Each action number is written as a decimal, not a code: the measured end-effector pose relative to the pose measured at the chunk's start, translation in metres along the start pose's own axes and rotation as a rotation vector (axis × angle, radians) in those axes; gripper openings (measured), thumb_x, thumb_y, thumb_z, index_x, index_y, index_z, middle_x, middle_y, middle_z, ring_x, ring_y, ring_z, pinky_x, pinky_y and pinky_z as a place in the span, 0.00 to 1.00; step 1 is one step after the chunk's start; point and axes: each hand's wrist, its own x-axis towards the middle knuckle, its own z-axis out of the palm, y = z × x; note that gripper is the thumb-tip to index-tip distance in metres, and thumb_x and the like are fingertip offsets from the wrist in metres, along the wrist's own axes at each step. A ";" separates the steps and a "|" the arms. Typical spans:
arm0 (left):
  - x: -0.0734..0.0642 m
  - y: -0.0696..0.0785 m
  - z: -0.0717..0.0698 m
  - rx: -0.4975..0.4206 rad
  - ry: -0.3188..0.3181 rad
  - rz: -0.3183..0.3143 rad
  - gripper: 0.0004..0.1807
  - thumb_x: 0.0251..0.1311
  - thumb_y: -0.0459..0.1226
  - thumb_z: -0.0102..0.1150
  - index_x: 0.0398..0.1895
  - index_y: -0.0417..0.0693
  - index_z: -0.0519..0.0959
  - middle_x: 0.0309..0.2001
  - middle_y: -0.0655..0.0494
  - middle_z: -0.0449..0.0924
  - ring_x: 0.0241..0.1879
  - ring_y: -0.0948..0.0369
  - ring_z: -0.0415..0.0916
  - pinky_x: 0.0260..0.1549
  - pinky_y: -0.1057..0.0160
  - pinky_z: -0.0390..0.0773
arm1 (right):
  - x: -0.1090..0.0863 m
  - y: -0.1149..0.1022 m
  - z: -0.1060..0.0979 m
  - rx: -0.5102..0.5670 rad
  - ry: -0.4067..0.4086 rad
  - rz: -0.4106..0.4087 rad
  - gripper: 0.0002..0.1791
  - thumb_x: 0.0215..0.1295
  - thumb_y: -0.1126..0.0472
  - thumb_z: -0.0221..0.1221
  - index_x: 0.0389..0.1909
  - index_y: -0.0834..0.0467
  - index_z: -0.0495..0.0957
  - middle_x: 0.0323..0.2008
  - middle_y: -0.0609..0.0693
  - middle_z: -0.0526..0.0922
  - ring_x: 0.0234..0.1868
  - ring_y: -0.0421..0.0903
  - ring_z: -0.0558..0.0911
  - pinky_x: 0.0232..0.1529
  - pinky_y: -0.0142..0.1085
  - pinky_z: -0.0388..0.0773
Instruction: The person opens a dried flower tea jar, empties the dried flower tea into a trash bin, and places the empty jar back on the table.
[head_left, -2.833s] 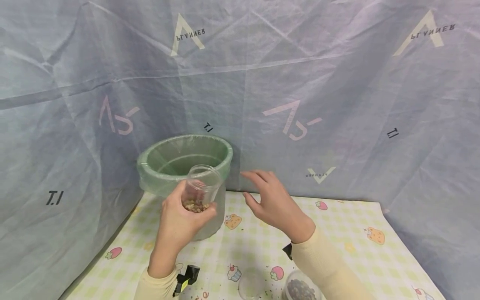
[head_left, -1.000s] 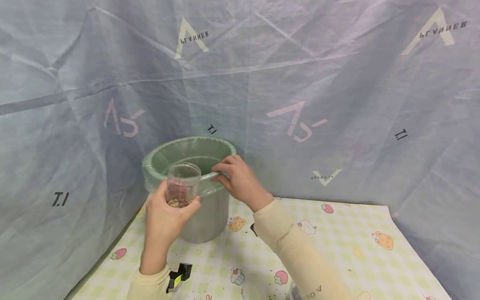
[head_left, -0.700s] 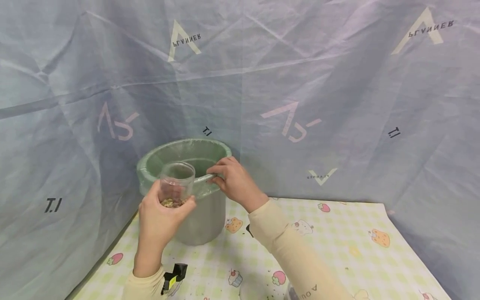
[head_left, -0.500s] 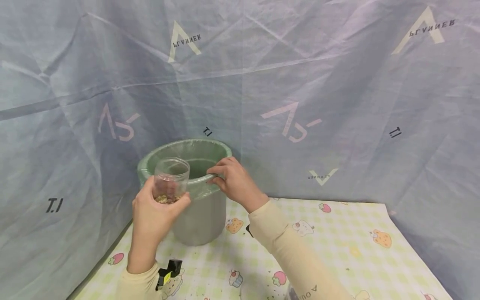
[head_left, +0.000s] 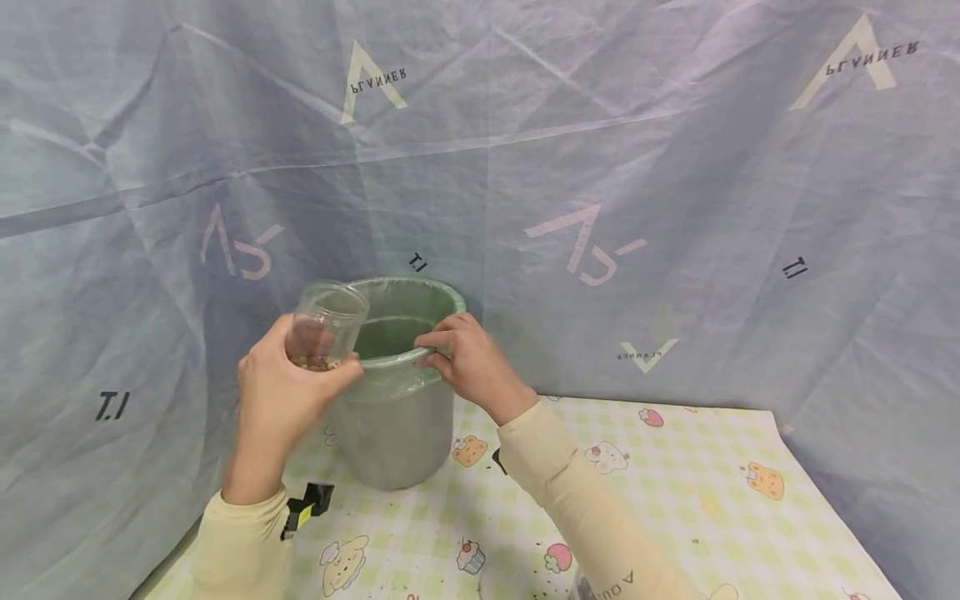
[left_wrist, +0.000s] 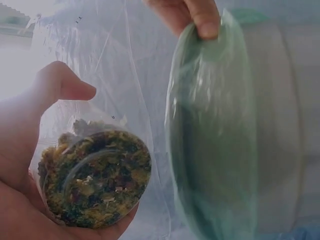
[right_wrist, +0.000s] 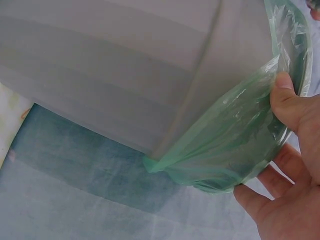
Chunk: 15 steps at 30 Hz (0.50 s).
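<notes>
L hand (head_left: 281, 392) grips a clear jar (head_left: 327, 325), fingers wrapped round its base; bits sit at the bottom, by the palm. Jar tilts w/ its mouth toward the bin (head_left: 393, 417) rim, just past the fingertips. R hand (head_left: 465, 362) pinches the rim & green liner (right_wrist: 235, 140). Judging by this: bin steadied, jar raised; nothing tipped out yet, so the emptying is left. Vs 0.5 s ago: jar higher, more tilted, further left; R hand unchanged.
</notes>
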 end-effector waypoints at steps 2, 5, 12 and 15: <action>0.006 0.000 -0.002 0.012 -0.004 0.009 0.21 0.50 0.45 0.77 0.46 0.54 0.81 0.37 0.57 0.86 0.35 0.61 0.80 0.34 0.67 0.74 | 0.000 0.000 -0.001 0.003 -0.003 0.000 0.15 0.64 0.57 0.69 0.52 0.51 0.89 0.45 0.48 0.86 0.51 0.48 0.78 0.54 0.39 0.77; 0.013 0.000 -0.002 0.030 -0.027 0.030 0.22 0.51 0.46 0.75 0.50 0.53 0.81 0.40 0.57 0.87 0.36 0.60 0.81 0.37 0.64 0.75 | -0.001 0.002 -0.003 0.014 -0.008 0.009 0.15 0.65 0.57 0.69 0.52 0.51 0.89 0.46 0.48 0.86 0.51 0.48 0.78 0.53 0.40 0.77; 0.028 -0.004 -0.006 0.083 -0.003 0.082 0.23 0.50 0.45 0.75 0.51 0.51 0.82 0.39 0.54 0.86 0.34 0.58 0.80 0.39 0.59 0.74 | -0.001 0.002 -0.002 0.004 -0.017 0.019 0.15 0.66 0.56 0.69 0.53 0.48 0.88 0.46 0.46 0.85 0.50 0.46 0.77 0.51 0.38 0.77; 0.034 -0.005 -0.009 0.099 -0.009 0.074 0.25 0.50 0.45 0.75 0.52 0.52 0.82 0.39 0.53 0.85 0.36 0.57 0.79 0.40 0.57 0.73 | -0.001 0.000 0.000 0.001 -0.018 0.016 0.16 0.66 0.56 0.68 0.54 0.48 0.88 0.46 0.46 0.85 0.51 0.46 0.77 0.50 0.38 0.78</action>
